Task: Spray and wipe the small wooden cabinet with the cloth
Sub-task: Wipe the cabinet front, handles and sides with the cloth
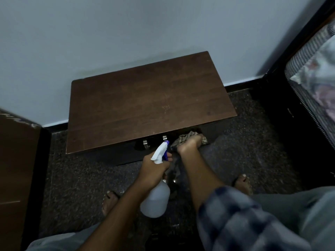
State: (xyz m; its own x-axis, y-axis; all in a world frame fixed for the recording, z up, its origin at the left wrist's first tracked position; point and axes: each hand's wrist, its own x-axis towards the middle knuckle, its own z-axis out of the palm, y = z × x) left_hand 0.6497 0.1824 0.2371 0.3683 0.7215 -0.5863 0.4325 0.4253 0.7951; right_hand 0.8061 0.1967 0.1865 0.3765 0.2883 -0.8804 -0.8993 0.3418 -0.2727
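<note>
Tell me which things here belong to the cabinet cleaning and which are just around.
Part of the job: small wooden cabinet; spray bottle in the left hand; cloth under the right hand.

Just around: bed; brown furniture at left.

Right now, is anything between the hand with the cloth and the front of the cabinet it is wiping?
Nothing visible. The right hand presses the patterned cloth against the cabinet front, just under the top's edge. The metal handles sit beside it, and the spray bottle in the left hand hangs clear.
</note>
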